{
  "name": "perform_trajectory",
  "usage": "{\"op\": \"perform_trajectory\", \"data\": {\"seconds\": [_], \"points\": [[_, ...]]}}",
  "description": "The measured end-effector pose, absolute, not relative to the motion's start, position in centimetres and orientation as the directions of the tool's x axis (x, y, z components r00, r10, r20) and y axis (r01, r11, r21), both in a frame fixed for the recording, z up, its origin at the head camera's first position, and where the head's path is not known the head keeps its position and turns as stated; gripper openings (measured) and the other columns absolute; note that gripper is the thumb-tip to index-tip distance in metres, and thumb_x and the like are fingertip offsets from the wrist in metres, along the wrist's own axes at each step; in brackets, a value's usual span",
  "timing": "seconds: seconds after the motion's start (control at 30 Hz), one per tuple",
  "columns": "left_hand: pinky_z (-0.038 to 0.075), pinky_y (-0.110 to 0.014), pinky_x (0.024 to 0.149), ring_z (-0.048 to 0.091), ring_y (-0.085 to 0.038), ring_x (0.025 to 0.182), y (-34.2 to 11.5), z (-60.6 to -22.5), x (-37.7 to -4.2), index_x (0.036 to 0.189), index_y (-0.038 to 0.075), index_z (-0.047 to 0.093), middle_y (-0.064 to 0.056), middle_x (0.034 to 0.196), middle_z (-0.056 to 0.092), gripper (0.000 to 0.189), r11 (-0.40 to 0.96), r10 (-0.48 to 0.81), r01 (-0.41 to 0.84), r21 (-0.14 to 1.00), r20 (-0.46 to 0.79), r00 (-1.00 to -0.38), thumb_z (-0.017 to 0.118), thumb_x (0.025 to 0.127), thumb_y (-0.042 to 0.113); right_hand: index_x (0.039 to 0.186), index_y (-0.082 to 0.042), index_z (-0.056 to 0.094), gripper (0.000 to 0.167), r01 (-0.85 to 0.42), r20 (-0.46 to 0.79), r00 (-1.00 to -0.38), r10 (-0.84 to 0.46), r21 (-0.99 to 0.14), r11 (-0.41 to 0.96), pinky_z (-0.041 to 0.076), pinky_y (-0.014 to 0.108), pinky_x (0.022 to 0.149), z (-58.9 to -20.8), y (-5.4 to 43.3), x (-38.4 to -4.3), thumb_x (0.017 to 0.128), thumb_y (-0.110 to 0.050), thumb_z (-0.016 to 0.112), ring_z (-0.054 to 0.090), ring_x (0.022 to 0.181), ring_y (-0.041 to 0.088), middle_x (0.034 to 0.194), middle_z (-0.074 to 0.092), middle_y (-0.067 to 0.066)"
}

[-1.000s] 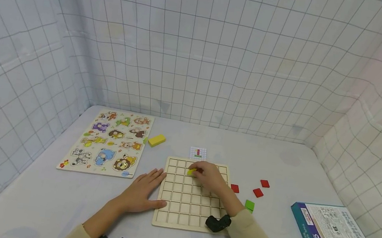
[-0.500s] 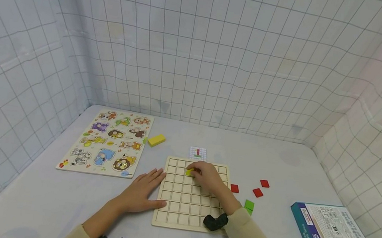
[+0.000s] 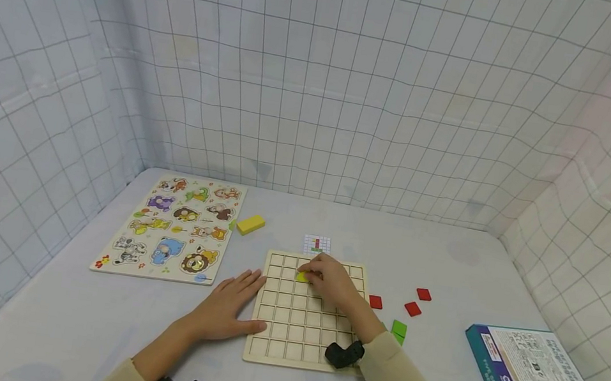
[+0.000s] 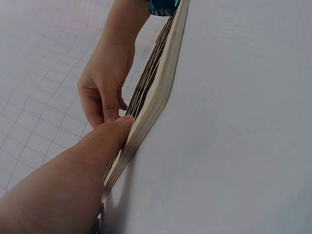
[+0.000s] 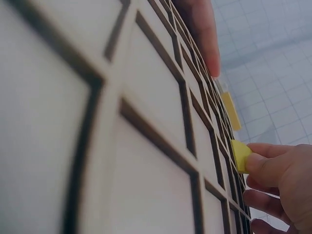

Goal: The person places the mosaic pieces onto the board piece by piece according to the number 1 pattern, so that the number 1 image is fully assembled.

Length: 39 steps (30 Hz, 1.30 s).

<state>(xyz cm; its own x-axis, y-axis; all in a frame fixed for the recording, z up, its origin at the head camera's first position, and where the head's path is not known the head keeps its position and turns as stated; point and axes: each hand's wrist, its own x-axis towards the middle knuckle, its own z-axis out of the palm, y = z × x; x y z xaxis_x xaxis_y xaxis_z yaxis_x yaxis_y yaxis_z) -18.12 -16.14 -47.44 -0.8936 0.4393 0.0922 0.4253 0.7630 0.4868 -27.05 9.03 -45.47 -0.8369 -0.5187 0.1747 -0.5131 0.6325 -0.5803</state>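
Note:
A wooden grid board point(image 3: 279, 331) lies on the white table in the head view. Near its far edge, my right hand point(image 3: 331, 282) pinches a yellow square tile point(image 5: 240, 156) between thumb and fingers. The right wrist view has this tile tilted, its edge right at the grid's ridges. My left hand point(image 3: 226, 309) rests flat at the board's left side, fingers straight on the table, the thumb reaching over the board's edge. In the left wrist view that thumb lies on the rim.
A printed grid card point(image 3: 317, 245) lies just beyond the board. Right of it are several red tiles point(image 3: 413, 308) and green tiles point(image 3: 399, 328). An animal puzzle board point(image 3: 147, 267) and a yellow block point(image 3: 251, 224) lie left. A box point(image 3: 537, 369) lies far right.
Over the last second my right hand has shifted the yellow tile slightly left, and its knuckles have risen a little. My left hand stays where it was.

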Motion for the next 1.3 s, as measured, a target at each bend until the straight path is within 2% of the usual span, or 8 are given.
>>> {"op": "perform_trajectory", "data": {"seconds": [0.6,0.93,1.3], "points": [[0.018,-0.056,0.113,0.018,-0.033,0.146,-16.1,-47.6,-18.3,0.153,0.003,0.030,-0.015,0.158,0.025,0.093,0.767,0.443,0.428,0.477,0.088,-0.892,0.060,0.087,0.061,0.111,-0.010,0.073,0.018,-0.518,0.150,-0.823,-0.548,-0.594,0.615,0.047,0.032,0.073,-45.4,9.4,-27.4,0.098,-0.010,0.060,0.055,0.087,0.015,0.100,0.057,0.000],[0.017,-0.055,0.114,0.017,-0.033,0.147,-16.2,-47.6,-18.2,0.153,0.003,0.029,-0.014,0.159,0.024,0.093,0.770,0.439,0.420,0.481,0.079,-0.895,0.059,0.087,0.062,0.112,-0.006,0.072,0.019,-0.481,0.146,-0.844,-0.517,-0.633,0.606,0.051,0.038,0.085,-45.2,10.4,-27.2,0.096,-0.010,0.063,0.062,0.098,0.020,0.104,0.065,0.003],[0.018,-0.055,0.113,0.018,-0.033,0.146,-16.2,-47.5,-18.1,0.152,0.003,0.030,-0.015,0.158,0.025,0.093,0.769,0.441,0.429,0.474,0.092,-0.893,0.061,0.087,0.060,0.111,-0.005,0.071,0.018,-0.456,0.193,-0.866,-0.462,-0.684,0.569,0.051,0.036,0.079,-44.4,12.1,-26.2,0.094,-0.007,0.064,0.061,0.094,0.019,0.105,0.066,0.003]]}}
